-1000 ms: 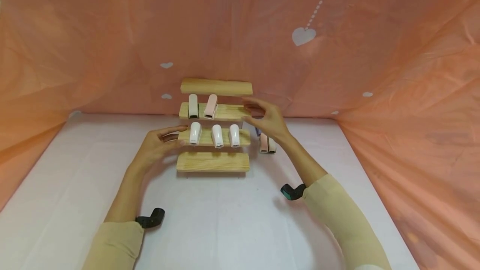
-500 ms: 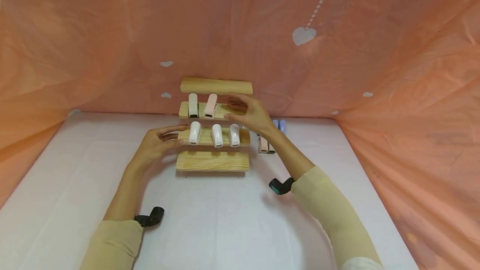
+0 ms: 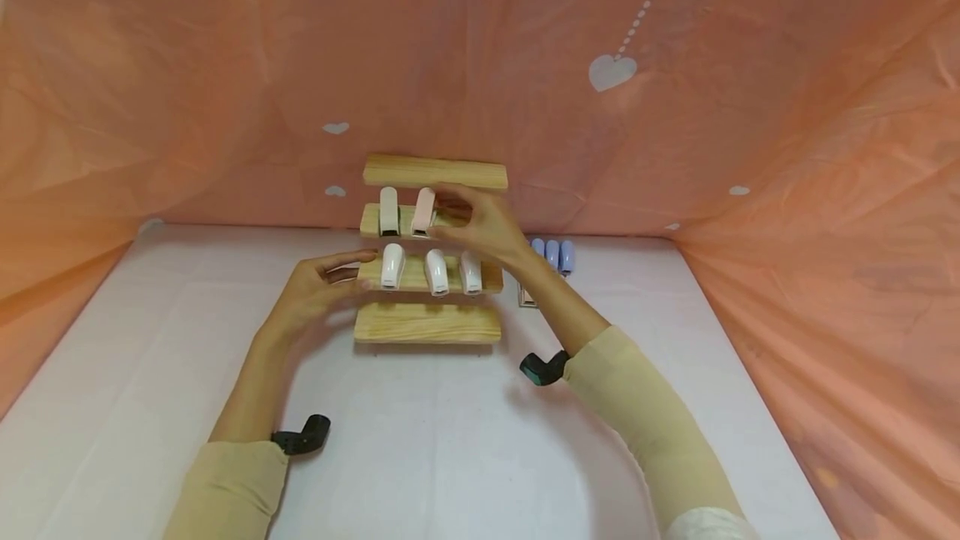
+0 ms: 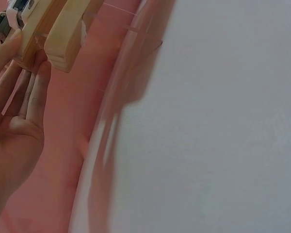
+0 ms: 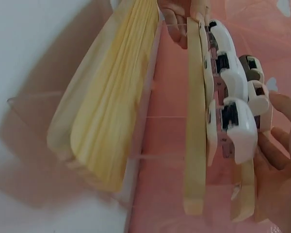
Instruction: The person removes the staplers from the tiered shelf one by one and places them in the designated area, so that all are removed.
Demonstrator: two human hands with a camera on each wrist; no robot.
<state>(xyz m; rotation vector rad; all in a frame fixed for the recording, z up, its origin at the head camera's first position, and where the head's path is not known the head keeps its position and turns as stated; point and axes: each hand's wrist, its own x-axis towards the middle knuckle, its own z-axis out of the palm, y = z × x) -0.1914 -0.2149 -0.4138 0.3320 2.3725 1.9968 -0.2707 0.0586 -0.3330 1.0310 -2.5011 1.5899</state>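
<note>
A tiered rack of wooden boards (image 3: 427,325) on clear supports stands at the table's back. My left hand (image 3: 318,292) grips the left end of the second board (image 3: 412,275); in the left wrist view, its thumb lies on one side and its fingers on the other. Three white staplers (image 3: 392,265) sit on that board. On the board above are a pale grey stapler (image 3: 389,211) and a pink stapler (image 3: 423,208). My right hand (image 3: 487,227) is at the pink stapler's right side, thumb and fingers spread; whether they touch it is unclear.
Several blue staplers (image 3: 552,255) stand on the white tablecloth (image 3: 442,440) right of the rack. A pink stapler (image 3: 527,298) there is partly hidden by my right forearm. An orange-pink curtain (image 3: 480,48) hangs close behind the rack.
My right hand has moved left along the third board, from its right end to the pink stapler. More of the blue staplers show now. My left hand stays on the rack.
</note>
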